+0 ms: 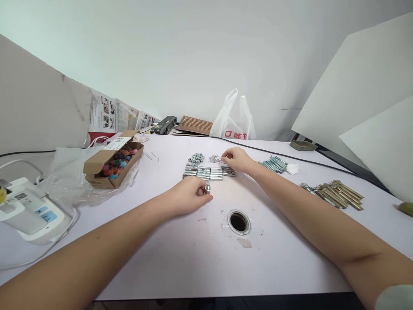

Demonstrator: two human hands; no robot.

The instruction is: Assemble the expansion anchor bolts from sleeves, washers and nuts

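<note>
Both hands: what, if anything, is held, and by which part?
The left hand holds a small silver metal cylindrical part by its lower portion, upper end exposed. The right hand is at thin silver metal rings; whether it holds one cannot be told.

Plain pale wall [180, 56] behind white table [155, 262]

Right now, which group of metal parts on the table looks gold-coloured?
The long rods, rightmost of the groups: only they look gold, while the cylinders, nut-like pieces, thin rings and bolts to their left look silvery.
</note>
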